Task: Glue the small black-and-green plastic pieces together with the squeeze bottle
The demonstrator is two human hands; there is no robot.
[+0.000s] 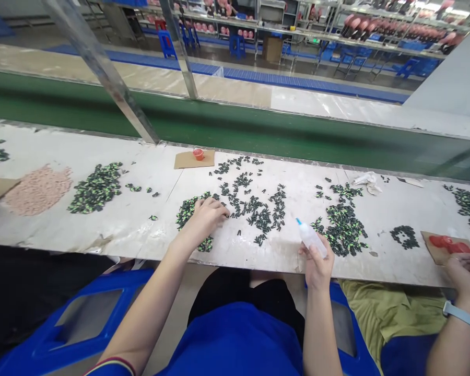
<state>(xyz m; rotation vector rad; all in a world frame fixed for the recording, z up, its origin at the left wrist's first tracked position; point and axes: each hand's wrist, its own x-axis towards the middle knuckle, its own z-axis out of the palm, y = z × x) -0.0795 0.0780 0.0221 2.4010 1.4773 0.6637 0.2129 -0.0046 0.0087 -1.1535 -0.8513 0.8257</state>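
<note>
Far left on the bench (pixel 113 230): pink pile (pixel 38 189), then a green/black pile (pixel 96 187), kept in separate heaps, prob. so the types don't mix. Left hand (pixel 207 216) lies palm-down on the near pile of small green/black pieces (pixel 188 211), fingers curled loosely over them, seems to be raking or picking; can't tell if a piece is pinched. Scattered pieces (pixel 258 209) are spread thin mid-bench, easier to single out. Small red cup on cardboard (pixel 198 154) sits behind, w/in reach. Right hand (pixel 317 263) at the bench's near edge, fingers wrapped round a squeeze bottle (pixel 311 237): translucent white, blue tip angled up-left toward the pieces. Denser pile (pixel 342 227) just right of it. Far right: a co-worker's hand (pixel 464 277), wristband, by cardboard w/ red bits (pixel 448 244).
</note>
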